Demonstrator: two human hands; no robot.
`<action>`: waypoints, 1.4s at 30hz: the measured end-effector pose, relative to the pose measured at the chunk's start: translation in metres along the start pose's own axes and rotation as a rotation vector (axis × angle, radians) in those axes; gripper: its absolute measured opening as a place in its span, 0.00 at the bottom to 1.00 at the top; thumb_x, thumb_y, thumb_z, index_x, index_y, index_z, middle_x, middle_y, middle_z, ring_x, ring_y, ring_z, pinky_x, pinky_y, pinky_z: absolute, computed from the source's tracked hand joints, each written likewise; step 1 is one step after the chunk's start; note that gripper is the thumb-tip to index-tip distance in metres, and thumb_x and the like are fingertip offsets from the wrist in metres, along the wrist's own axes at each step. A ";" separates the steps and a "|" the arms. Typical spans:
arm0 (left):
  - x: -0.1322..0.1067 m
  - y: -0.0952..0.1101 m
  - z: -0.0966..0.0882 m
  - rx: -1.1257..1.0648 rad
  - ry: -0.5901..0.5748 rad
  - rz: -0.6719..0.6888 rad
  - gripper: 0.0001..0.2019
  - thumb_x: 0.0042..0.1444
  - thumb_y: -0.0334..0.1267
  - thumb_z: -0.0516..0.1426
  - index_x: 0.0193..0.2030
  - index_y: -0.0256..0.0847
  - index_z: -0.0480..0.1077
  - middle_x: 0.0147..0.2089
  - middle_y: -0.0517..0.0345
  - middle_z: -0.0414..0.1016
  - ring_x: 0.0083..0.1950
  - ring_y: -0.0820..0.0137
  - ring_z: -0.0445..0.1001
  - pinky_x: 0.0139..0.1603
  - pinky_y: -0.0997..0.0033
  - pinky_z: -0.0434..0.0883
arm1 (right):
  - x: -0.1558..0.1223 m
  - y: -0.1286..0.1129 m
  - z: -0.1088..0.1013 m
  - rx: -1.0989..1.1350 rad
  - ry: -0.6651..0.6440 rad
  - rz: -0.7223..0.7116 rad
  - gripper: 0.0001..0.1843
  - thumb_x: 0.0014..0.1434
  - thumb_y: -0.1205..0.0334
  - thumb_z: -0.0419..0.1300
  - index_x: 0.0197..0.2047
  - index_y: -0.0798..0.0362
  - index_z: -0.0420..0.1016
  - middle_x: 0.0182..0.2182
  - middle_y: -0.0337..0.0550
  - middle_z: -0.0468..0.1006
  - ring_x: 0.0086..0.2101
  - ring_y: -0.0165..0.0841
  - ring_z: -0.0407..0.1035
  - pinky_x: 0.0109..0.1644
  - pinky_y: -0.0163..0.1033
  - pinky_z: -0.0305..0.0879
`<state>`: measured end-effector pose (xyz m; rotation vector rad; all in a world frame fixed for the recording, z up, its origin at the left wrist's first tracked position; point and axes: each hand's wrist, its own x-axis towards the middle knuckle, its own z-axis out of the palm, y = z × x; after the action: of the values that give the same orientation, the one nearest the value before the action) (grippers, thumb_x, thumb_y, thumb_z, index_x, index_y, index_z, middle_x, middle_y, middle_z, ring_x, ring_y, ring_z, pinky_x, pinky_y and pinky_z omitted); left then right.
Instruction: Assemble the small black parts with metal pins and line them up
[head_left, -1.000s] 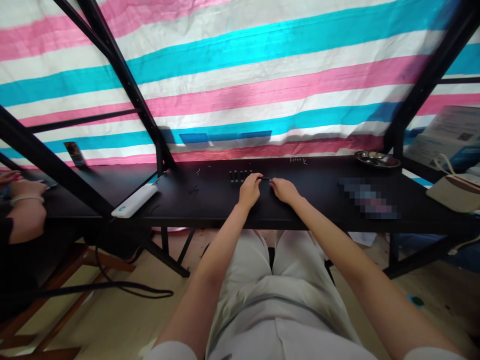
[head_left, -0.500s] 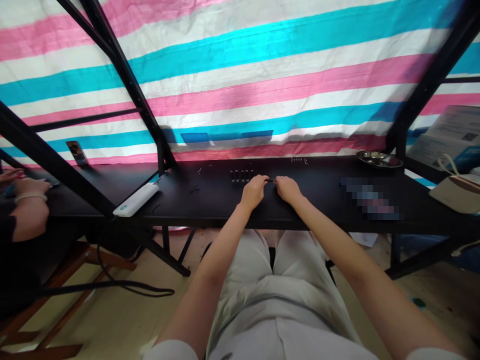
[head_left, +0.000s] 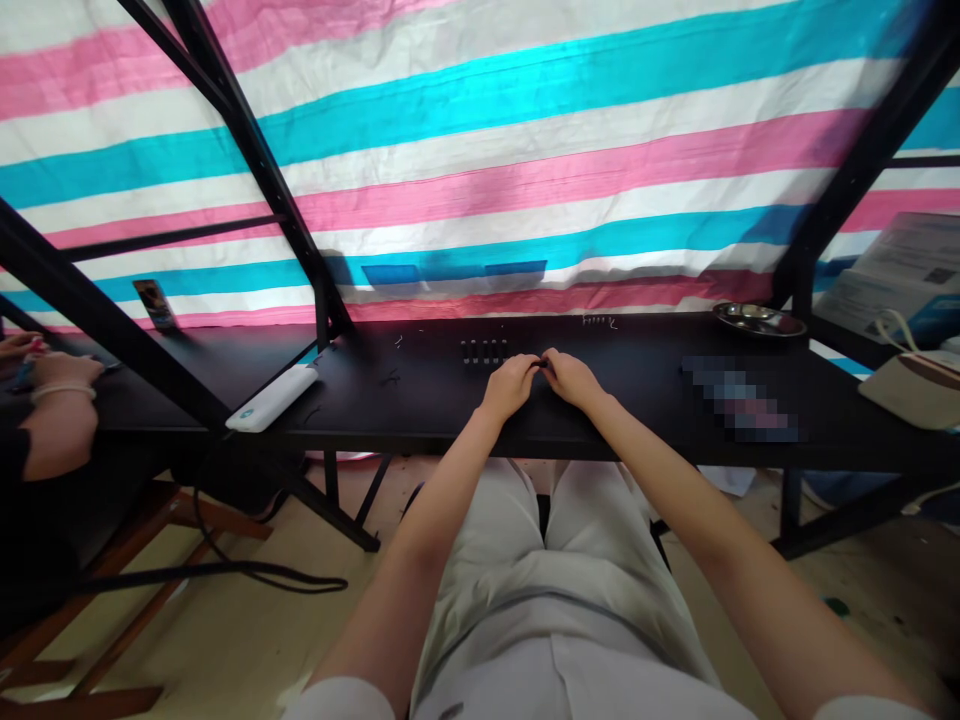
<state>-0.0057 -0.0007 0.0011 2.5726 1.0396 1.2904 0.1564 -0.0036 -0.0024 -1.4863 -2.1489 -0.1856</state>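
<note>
Where the left hand [head_left: 512, 387] and the right hand [head_left: 568, 378] met at the desk [head_left: 637, 405], the fingers [head_left: 527, 364] of each were bent inward and nearly closed, pinching one small black piece [head_left: 542, 364] between them. That piece looked short and dark, and the hands covered so much of it that its full shape could not be told. It sat in the narrow gap between the two sets of fingertips, touching both. Just beside the left hand, on its far left side, a row of small black cylinders [head_left: 486, 352] with pale ends was lined up. Farther back lay small white pieces [head_left: 600, 321], and well apart to the right rested a shiny metal dish [head_left: 759, 320].
</note>
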 end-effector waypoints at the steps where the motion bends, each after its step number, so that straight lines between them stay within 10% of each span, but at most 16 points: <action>1: 0.000 0.000 0.000 -0.022 0.035 -0.031 0.11 0.61 0.38 0.48 0.47 0.42 0.67 0.44 0.53 0.73 0.45 0.69 0.72 0.47 0.69 0.68 | 0.000 0.000 0.001 0.020 0.014 -0.004 0.11 0.62 0.60 0.49 0.44 0.56 0.66 0.34 0.48 0.74 0.33 0.34 0.67 0.36 0.35 0.56; 7: 0.004 -0.010 -0.007 -0.228 0.400 -0.389 0.10 0.61 0.39 0.46 0.47 0.41 0.62 0.35 0.56 0.72 0.36 0.72 0.72 0.41 0.71 0.67 | 0.011 0.005 0.011 0.216 0.170 0.071 0.10 0.59 0.57 0.53 0.36 0.54 0.70 0.30 0.44 0.72 0.31 0.32 0.65 0.36 0.34 0.58; 12: 0.007 -0.022 -0.013 -0.335 0.597 -0.622 0.08 0.62 0.37 0.43 0.41 0.41 0.61 0.30 0.59 0.71 0.33 0.72 0.71 0.39 0.71 0.66 | 0.036 0.005 0.021 0.370 0.006 0.336 0.07 0.54 0.60 0.57 0.30 0.55 0.72 0.27 0.42 0.73 0.28 0.30 0.65 0.35 0.34 0.59; 19: 0.007 -0.023 -0.012 -0.335 0.583 -0.640 0.08 0.61 0.37 0.44 0.40 0.41 0.62 0.29 0.60 0.71 0.33 0.72 0.71 0.40 0.71 0.65 | 0.064 -0.013 0.035 0.320 -0.174 0.379 0.08 0.54 0.61 0.58 0.35 0.55 0.76 0.33 0.45 0.77 0.36 0.33 0.70 0.38 0.34 0.61; 42: 0.007 -0.024 -0.011 -0.311 0.539 -0.653 0.08 0.61 0.37 0.44 0.39 0.41 0.62 0.29 0.60 0.71 0.32 0.72 0.71 0.39 0.71 0.66 | 0.064 -0.016 0.046 0.217 -0.129 0.394 0.15 0.55 0.58 0.58 0.45 0.54 0.76 0.39 0.48 0.78 0.42 0.36 0.71 0.44 0.37 0.63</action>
<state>-0.0237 0.0199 0.0043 1.4837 1.4416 1.7709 0.1093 0.0612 -0.0084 -1.7886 -1.8511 0.2804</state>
